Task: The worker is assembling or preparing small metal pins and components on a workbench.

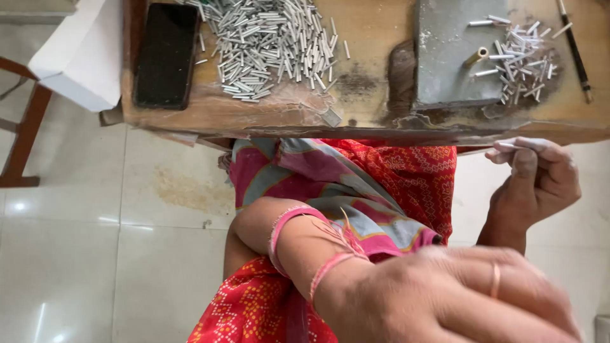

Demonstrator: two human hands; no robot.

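The right hand point(537, 184) is raised just below the near edge of the wooden surface point(368, 38), its fingers point(518, 149) pinched narrow on a small silver tube point(508, 145) that pokes out toward the left between thumb and fingertips. Just above those fingers, on the surface, stands a grey metal block point(445, 57) with a short brass peg point(476, 57) sticking out of it, and to the right of the peg lies a small scatter of finished silver tubes point(524, 60). A thin dark rod point(575, 51) lies at the far right beyond that scatter. The left hand point(457, 298) is close to the camera, low in the view and blurred; it wears a ring point(495, 280) and pink bangles point(286, 232) sit on the wrist. Whether its fingers are spread or closed on anything, I cannot tell, since only the back of the hand shows. Well to the left of the right hand's fingers, a large heap of silver tubes point(267, 44) covers the surface, and further left a black phone point(166, 54) lies flat beside it. A white box point(79, 54) sits past the surface's left end. Below the surface edge, between the two hands, red and pink patterned cloth point(381, 184) covers the person's lap above a pale tiled floor point(95, 254).
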